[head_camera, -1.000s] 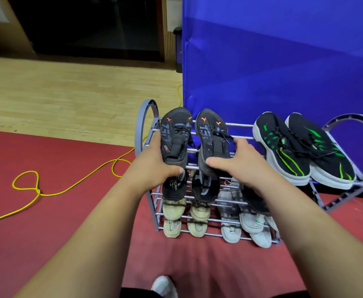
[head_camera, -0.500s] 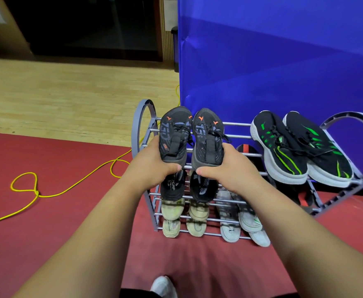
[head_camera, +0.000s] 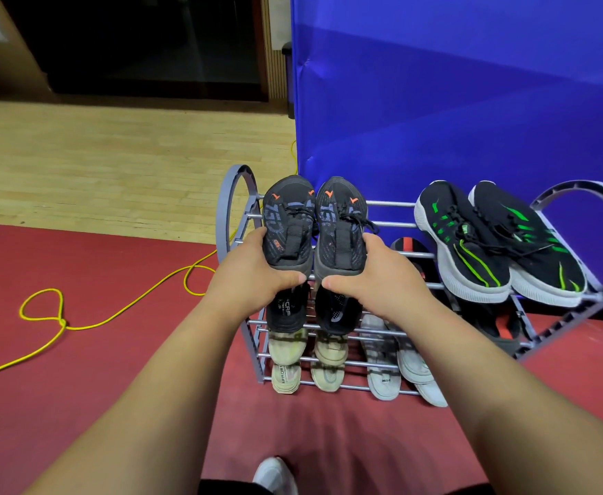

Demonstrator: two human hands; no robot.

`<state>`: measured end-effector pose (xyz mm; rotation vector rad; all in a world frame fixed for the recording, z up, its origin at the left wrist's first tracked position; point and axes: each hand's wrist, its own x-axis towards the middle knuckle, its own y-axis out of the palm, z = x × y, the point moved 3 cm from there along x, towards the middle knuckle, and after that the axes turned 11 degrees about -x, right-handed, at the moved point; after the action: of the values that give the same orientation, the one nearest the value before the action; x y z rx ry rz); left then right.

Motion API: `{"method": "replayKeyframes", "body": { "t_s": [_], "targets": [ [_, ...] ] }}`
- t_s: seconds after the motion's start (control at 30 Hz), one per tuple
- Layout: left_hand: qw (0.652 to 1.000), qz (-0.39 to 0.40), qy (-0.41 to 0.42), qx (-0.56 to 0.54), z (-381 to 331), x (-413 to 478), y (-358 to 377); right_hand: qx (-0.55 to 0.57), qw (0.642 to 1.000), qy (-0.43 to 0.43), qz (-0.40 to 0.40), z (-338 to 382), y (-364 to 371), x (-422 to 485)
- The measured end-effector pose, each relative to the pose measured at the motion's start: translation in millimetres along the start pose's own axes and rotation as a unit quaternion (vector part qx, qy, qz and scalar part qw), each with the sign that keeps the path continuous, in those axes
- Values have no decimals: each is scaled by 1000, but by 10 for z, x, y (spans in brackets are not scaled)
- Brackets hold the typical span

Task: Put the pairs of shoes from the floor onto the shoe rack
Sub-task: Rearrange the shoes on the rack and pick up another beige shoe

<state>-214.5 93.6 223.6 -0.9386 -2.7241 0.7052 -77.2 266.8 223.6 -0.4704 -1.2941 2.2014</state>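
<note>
My left hand (head_camera: 253, 276) grips the heel of one black shoe (head_camera: 287, 223), thumb curled round it. My right hand (head_camera: 371, 280) grips its mate (head_camera: 341, 223) the same way. The two touch side by side, toes away from me, at the left end of the rack's (head_camera: 235, 205) top tier. A green-striped pair (head_camera: 489, 241) lies on that tier's right end. A yellow cord (head_camera: 114, 316) loops beside the rack.

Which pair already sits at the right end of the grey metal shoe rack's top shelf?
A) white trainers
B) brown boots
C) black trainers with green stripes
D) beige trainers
C: the black trainers with green stripes lie atop the grey metal shoe rack, beside the black orange-marked trainers gripped by the left hand and right hand.
</note>
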Motion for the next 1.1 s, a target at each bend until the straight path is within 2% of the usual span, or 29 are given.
{"method": "replayKeyframes", "body": {
  "t_s": [0.5, 0.7, 0.8, 0.9, 0.97, 1.03, 1.1],
  "targets": [
    [1000, -20, -12, 12, 0, -12, 15, -3, 1000, -6, -7, -41, 33, 12],
    [999, -24, -18, -25, 17, -52, 7, -8, 1000, -10, 0, -28, 11, -41],
    [998, -34, -19, -45, -1, -127, 22, 25, 999, -22, 13, -24, -30, -101],
    [997, -63, -4, -54, -99, -250, 47, 42, 997, -49, 36, -48, -147, -202],
    [993, -108, 5, -47, -237, -327, 47, 23, 997, -60, 32, -83, -293, -290],
    [986, -154, 20, -52, -452, -417, 74, 21, 998, -46, 49, -176, -442, -390],
    [983, -153, 38, -94, -685, -552, 180, 66, 993, -31, 91, -324, -583, -548]
  ]
}}
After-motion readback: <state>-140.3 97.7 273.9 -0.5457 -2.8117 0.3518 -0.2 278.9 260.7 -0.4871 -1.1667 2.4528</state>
